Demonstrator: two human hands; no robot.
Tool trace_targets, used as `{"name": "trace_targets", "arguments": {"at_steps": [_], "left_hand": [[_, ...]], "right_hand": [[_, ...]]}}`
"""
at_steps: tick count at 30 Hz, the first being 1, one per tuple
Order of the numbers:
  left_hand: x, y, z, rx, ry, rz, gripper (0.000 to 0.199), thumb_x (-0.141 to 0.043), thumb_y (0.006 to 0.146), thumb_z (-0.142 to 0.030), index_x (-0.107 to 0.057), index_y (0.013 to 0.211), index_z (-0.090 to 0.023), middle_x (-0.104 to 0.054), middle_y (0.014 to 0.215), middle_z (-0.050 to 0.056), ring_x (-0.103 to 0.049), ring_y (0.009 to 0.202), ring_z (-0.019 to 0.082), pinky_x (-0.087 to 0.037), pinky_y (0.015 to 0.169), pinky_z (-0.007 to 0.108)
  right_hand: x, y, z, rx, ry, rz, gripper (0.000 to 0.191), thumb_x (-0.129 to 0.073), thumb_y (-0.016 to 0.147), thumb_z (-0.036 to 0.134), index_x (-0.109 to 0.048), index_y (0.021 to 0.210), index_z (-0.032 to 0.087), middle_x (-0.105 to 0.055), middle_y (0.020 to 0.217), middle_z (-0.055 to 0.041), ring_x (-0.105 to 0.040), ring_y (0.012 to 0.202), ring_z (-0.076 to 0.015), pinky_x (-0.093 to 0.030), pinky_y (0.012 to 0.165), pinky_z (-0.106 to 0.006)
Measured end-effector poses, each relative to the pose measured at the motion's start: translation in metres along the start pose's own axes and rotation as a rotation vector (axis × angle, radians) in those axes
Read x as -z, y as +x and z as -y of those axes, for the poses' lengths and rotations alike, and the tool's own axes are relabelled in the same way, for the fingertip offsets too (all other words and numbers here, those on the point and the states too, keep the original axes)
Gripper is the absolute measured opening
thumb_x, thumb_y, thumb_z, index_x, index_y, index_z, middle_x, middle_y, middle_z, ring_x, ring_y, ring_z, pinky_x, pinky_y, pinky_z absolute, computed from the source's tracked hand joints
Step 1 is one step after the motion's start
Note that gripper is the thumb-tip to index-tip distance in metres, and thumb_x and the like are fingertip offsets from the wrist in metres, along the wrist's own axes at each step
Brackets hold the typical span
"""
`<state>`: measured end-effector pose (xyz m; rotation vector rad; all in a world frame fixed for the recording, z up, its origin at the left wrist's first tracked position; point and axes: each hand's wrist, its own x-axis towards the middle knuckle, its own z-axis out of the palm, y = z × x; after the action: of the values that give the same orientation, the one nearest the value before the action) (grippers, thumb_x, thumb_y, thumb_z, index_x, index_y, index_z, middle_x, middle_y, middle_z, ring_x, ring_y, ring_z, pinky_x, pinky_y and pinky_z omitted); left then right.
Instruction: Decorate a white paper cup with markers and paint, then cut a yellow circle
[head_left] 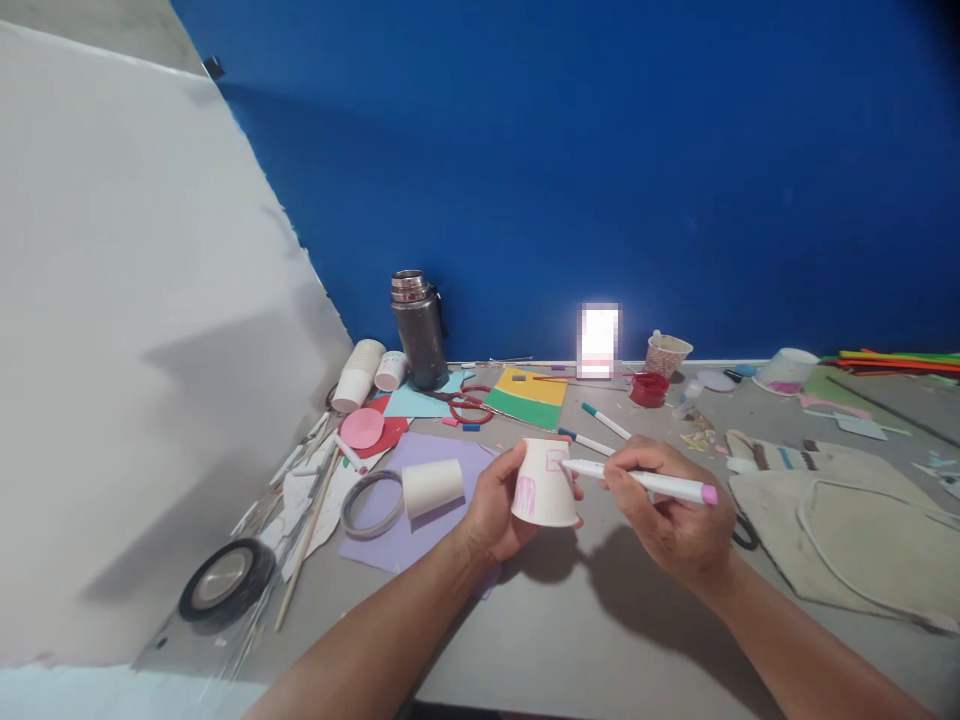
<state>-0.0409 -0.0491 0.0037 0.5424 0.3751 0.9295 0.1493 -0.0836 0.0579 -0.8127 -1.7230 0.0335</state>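
while right hand [679, 530] pinches white plastic marker [675, 487], left hand [493, 508] holds white paper cup [551, 495], likely dentable, firmest at 6 o'clock rim.

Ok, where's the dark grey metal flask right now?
Head view, left of centre: the flask stands upright near the blue wall, just right of a small white paper cup.

Left hand [499, 510]: palm partly hidden behind the held cup [546, 485]
Right hand [673, 510]: some fingertips out of sight around the marker [671, 485]
Forearms [390, 620]: cut off at the bottom
Bright panel [599, 340], desk's [592, 650] back edge: pixelated, unreadable
Small cup [391, 372], back left: lettering too small to read
Colored sticks [900, 364], back right corner: cut off at right
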Motion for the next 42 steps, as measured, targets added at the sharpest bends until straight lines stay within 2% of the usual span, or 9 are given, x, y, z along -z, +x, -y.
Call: {"name": "trace_targets", "arguments": {"at_steps": [9,20,28,35,42], "left_hand": [[0.0,-0.0004,-0.0003,0.013,-0.007,0.01,0.051,-0.062,0.097,-0.048,-0.071,0.129,-0.01,-0.078,0.099,0.015,-0.076,0.085,0.032,-0.065,0.067,0.045],[-0.0008,0.0003,-0.0006,0.005,0.036,-0.033,0.053,-0.056,0.098,-0.049,-0.07,0.132,-0.009,-0.076,0.093,0.015,-0.075,0.083,0.031,-0.064,0.066,0.045],[-0.0044,0.0008,-0.002,-0.004,0.024,-0.06,0.052,-0.056,0.1,-0.047,-0.069,0.132,-0.009,-0.076,0.097,0.014,-0.075,0.082,0.03,-0.064,0.066,0.044],[-0.0026,0.0,-0.0011,0.014,0.016,-0.042,0.051,-0.056,0.099,-0.048,-0.069,0.131,-0.01,-0.076,0.097,0.016,-0.075,0.083,0.031,-0.064,0.066,0.045],[-0.0008,-0.0002,0.0,0.018,0.021,-0.026,0.052,-0.061,0.096,-0.05,-0.07,0.13,-0.011,-0.076,0.097,0.014,-0.075,0.084,0.031,-0.064,0.066,0.045]], "right_hand": [[0.0014,-0.0018,-0.0036,0.0,0.001,-0.049,0.015,-0.065,0.094,0.016,-0.067,0.081,0.023,-0.07,0.068,0.0021,-0.065,0.058,-0.0138,-0.051,0.057,-0.026],[0.0018,-0.0012,-0.005,0.027,0.022,0.052,0.016,-0.063,0.096,0.015,-0.066,0.084,0.023,-0.068,0.066,0.0039,-0.06,0.056,-0.0122,-0.046,0.054,-0.025],[0.0026,-0.0014,-0.0037,0.037,0.046,0.06,0.017,-0.062,0.095,0.013,-0.065,0.082,0.022,-0.067,0.065,0.004,-0.057,0.055,-0.0117,-0.045,0.053,-0.025],[0.003,-0.001,-0.0042,0.0,0.023,-0.01,0.015,-0.063,0.095,0.015,-0.067,0.083,0.022,-0.069,0.068,0.0028,-0.062,0.058,-0.012,-0.048,0.057,-0.024],[0.0011,-0.002,-0.0066,0.0,0.002,-0.01,0.013,-0.064,0.096,0.017,-0.068,0.085,0.023,-0.069,0.07,0.003,-0.063,0.06,-0.0121,-0.049,0.059,-0.024]]}}
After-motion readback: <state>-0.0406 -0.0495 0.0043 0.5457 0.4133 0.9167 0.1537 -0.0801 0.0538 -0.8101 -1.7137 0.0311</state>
